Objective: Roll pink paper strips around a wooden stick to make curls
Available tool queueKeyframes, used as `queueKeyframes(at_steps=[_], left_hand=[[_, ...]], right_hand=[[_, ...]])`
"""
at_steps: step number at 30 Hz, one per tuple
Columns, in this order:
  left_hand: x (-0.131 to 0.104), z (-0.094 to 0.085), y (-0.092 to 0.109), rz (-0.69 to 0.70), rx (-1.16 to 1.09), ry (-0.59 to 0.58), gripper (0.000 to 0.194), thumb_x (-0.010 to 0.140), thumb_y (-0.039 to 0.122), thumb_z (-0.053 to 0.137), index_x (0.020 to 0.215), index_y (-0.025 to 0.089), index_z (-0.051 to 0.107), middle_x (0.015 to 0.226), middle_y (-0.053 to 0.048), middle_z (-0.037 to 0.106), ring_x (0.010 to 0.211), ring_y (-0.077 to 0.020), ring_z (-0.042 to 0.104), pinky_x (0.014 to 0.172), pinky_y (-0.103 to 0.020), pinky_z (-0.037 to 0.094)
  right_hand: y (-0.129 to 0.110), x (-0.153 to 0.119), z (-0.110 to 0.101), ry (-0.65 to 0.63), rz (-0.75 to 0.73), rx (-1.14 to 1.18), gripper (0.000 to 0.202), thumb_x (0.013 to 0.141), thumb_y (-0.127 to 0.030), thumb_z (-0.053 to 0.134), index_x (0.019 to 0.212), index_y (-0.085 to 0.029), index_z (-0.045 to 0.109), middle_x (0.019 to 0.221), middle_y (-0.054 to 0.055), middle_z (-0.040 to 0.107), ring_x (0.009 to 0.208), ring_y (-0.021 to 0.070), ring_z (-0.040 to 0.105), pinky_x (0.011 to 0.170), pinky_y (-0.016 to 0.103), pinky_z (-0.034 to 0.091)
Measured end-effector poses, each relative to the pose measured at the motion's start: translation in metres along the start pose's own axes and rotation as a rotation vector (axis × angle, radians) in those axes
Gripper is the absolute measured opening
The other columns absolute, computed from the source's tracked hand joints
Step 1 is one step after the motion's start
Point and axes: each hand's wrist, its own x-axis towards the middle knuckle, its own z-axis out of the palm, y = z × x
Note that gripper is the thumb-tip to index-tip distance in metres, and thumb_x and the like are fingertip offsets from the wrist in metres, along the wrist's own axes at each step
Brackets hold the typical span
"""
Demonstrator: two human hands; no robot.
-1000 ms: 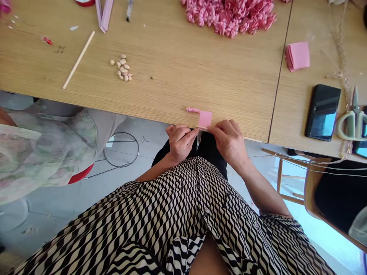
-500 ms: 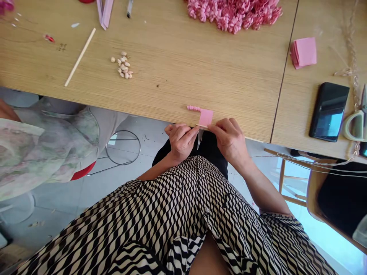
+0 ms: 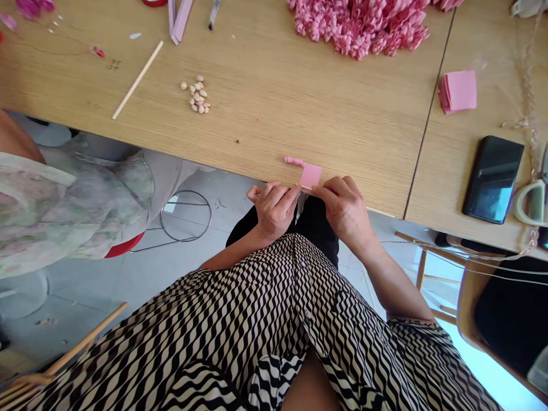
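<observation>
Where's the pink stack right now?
Head view, right side: the pink stack is just right of the table seam, up and left of the phone.

On my feed I tag pink square (image 3: 311, 174) near centre, pink curls (image 3: 359, 28) at 1 o'clock, pink stack (image 3: 461, 91) at 2, black phone (image 3: 492, 177) at 3, tan grained bench (image 3: 342, 114), red seat (image 3: 125, 244) at 9, black-and-cream wavy shirt (image 3: 248, 319) at 6.

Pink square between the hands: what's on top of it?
A thin pale stick shows along the near edge of the pink square. Fingers of the left hand and right hand partly cover that edge; the square's underside is hidden.
</observation>
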Motion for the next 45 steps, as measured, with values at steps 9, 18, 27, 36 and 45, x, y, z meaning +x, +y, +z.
queueKeyframes(at_steps=[9,18,27,36,45], left_hand=[[0.001,-0.010,0.010,-0.005,0.043,-0.109,0.023,0.096,0.033,0.052,0.113,0.029,0.068,0.077,-0.002,0.068,0.088,-0.0216,0.058,0.085,-0.043,0.024],[0.000,-0.012,0.014,0.045,0.138,-0.132,0.031,0.097,0.034,0.050,0.123,0.023,0.063,0.072,-0.001,0.065,0.083,-0.0202,0.055,0.079,-0.039,0.023],[0.008,-0.012,0.019,0.021,0.194,-0.181,0.034,0.100,0.039,0.043,0.118,0.021,0.066,0.072,-0.003,0.064,0.078,-0.0200,0.052,0.077,-0.038,0.022],[0.014,-0.009,0.022,0.006,0.233,-0.227,0.042,0.100,0.045,0.039,0.123,0.019,0.063,0.073,-0.004,0.063,0.077,-0.0207,0.050,0.075,-0.039,0.023],[0.019,-0.006,0.024,-0.014,0.236,-0.254,0.046,0.100,0.046,0.035,0.127,0.018,0.061,0.078,-0.006,0.063,0.080,-0.0219,0.051,0.077,-0.039,0.026]], right_hand=[[0.002,0.007,-0.006,-0.046,-0.042,-0.058,0.033,0.094,-0.012,0.036,0.098,-0.024,0.067,0.089,0.007,0.058,0.083,0.0206,0.043,0.071,0.034,0.043],[0.009,0.009,-0.004,-0.025,-0.070,-0.068,0.031,0.096,-0.016,0.036,0.106,-0.024,0.065,0.093,0.008,0.060,0.085,0.0213,0.044,0.073,0.036,0.045],[0.016,0.009,-0.007,0.049,-0.068,-0.026,0.026,0.098,-0.023,0.041,0.103,-0.019,0.066,0.093,0.009,0.064,0.085,0.0208,0.049,0.073,0.035,0.047],[0.022,0.012,-0.008,0.064,-0.063,0.095,0.022,0.096,-0.026,0.048,0.097,-0.023,0.070,0.092,0.007,0.065,0.084,0.0197,0.052,0.073,0.035,0.047],[0.027,0.023,-0.002,0.051,-0.062,0.113,0.026,0.096,-0.022,0.044,0.093,-0.021,0.070,0.088,0.008,0.064,0.082,0.0191,0.052,0.069,0.034,0.043]])
